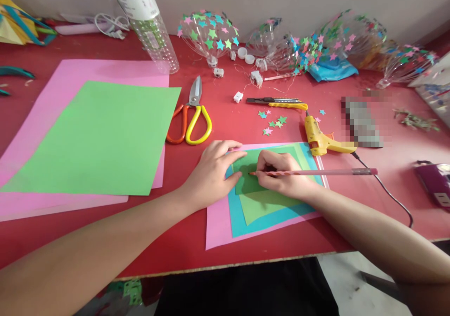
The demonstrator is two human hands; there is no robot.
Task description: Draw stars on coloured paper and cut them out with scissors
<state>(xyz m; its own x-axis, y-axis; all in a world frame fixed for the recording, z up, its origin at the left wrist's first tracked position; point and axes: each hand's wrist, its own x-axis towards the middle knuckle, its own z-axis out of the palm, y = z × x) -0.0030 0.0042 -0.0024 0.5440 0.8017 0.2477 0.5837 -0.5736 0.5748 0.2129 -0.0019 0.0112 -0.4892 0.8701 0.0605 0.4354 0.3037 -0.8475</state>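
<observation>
My right hand [284, 175] is closed around a pink pencil [323, 171], its tip at a dark green sheet [248, 184] on top of a paper stack. Beneath that lie a light green sheet [262, 208], a blue sheet [242, 229] and a pink sheet [216, 231]. Resting on the left edge of the stack, my left hand [220, 170] has its fingers stretched out and apart. Scissors [194, 114] with one red and one yellow handle lie beyond it.
Large green [105, 142] and pink paper [70, 86] cover the left side. Beyond the stack are a utility knife [281, 102], star cutouts [272, 124] and a yellow glue gun [321, 140] with a cord. Star-covered clear plastic pieces [211, 32] and a tall bottle [151, 34] stand near the wall.
</observation>
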